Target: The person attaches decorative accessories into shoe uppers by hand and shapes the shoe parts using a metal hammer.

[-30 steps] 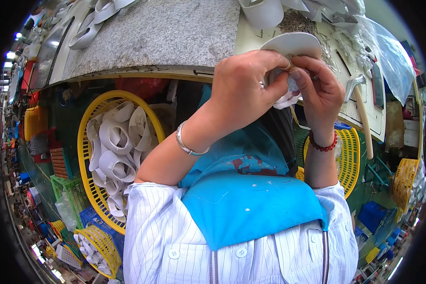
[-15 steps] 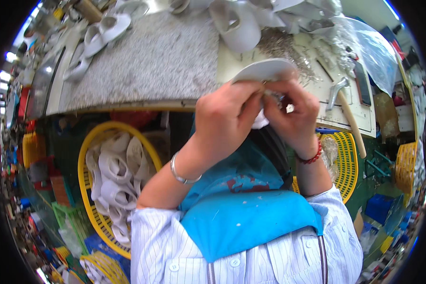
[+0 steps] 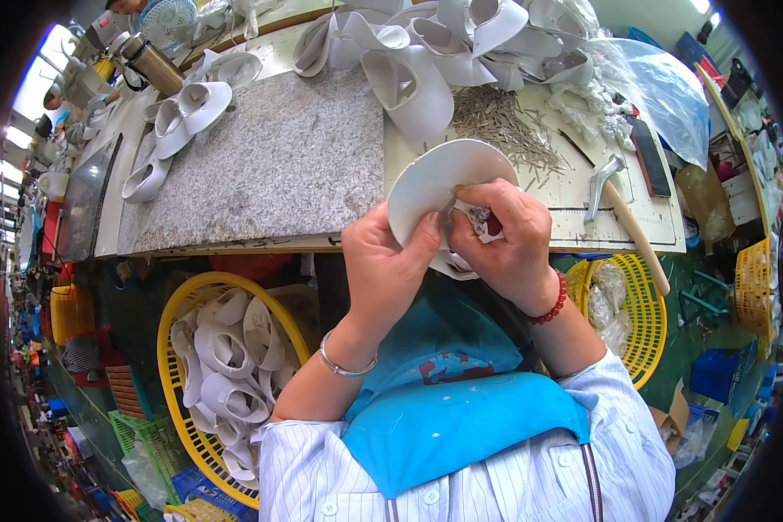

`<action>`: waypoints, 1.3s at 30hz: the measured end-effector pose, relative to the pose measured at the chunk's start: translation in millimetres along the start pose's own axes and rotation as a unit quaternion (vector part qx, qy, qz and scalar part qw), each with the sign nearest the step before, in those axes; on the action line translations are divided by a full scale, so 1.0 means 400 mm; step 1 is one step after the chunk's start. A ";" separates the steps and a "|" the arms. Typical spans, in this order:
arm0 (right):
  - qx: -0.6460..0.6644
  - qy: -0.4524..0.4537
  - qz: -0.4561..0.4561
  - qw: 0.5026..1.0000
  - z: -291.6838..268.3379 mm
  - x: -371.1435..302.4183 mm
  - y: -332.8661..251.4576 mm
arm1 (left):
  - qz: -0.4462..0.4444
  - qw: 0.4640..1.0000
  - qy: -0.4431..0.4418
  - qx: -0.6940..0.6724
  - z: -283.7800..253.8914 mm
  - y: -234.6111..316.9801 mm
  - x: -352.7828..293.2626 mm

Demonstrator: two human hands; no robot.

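Observation:
A white shoe upper [image 3: 451, 167], with its broad rounded face turned up, is in both my hands just beyond the bench's front edge. My left hand [image 3: 383, 261] grips its left side, thumb pressed on top near the inner edge and fingers hidden underneath. At the middle of that inner edge, my right hand [image 3: 511, 244] pinches with thumb and forefinger. A small shiny, crumpled bit [image 3: 479, 212] shows within the right hand's curled fingers; I cannot make out what it is. Part of the upper hangs below the hands.
More white uppers [image 3: 409, 91] are piled at the back of the bench. A speckled stone slab [image 3: 261, 165] lies left, dark thin scraps [image 3: 505, 126] behind my hands. To the right is a hammer [image 3: 631, 222]. Yellow baskets [image 3: 167, 348] stand below, the left one full of uppers.
The upper has tipped so that its broad face shows rather than its edge. My left hand has shifted left and down, and the right hand's fingers have moved onto the inner edge.

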State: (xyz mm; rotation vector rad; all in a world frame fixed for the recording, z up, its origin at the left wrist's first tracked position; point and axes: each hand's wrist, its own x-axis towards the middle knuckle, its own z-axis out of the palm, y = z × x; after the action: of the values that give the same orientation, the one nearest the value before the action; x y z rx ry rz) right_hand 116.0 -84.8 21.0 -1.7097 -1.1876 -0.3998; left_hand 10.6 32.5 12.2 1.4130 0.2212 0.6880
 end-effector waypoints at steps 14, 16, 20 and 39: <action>-0.073 0.013 -0.037 0.997 0.013 0.005 -0.009 | 0.091 0.990 -0.022 0.109 0.008 -0.001 -0.040; -0.087 0.024 -0.061 0.994 0.016 0.007 -0.006 | 0.104 0.986 -0.038 0.126 0.008 0.003 -0.043; -0.115 0.038 -0.097 0.988 0.020 0.004 -0.007 | 0.143 0.968 -0.036 0.204 0.022 0.012 -0.047; -0.105 0.048 -0.087 0.989 0.001 0.008 -0.010 | 0.166 0.943 -0.057 0.283 0.039 0.024 -0.058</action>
State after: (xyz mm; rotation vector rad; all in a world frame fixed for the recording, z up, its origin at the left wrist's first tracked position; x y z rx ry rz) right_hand 113.9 -82.6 25.2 -1.7490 -1.2640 -0.7285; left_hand -2.3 6.7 18.1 2.0678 0.0881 0.8553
